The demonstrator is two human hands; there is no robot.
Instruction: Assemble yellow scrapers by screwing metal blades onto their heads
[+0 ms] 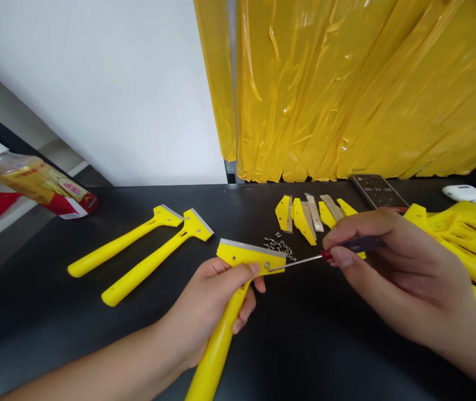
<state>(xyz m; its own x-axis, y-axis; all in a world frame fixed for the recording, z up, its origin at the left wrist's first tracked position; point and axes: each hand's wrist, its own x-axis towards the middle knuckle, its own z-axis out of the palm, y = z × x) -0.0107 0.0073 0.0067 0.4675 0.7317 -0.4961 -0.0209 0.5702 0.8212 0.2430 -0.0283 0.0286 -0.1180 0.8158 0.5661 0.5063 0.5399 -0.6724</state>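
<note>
My left hand (216, 298) is closed around the neck of a yellow scraper (216, 348), thumb pressed on its head. A metal blade edge runs along the top of that head, with one screw at the right side and a bare hole at the left. Between thumb and fingers, my right hand (405, 278) grips a screwdriver (302, 260) with a dark and red handle. Its thin shaft reaches the scraper head just below the screw. Behind the scraper head lies a small pile of screws and nuts (278, 243).
Two assembled scrapers (150, 262) lie at left. Yellow cover plates (303, 221) and blades (314, 211) sit at the back. More yellow handles (467, 239) are piled at right, partly hidden. A phone (377, 190) shows a timer. A bottle (43, 186) stands far left; yellow plastic strips (346, 89) hang behind.
</note>
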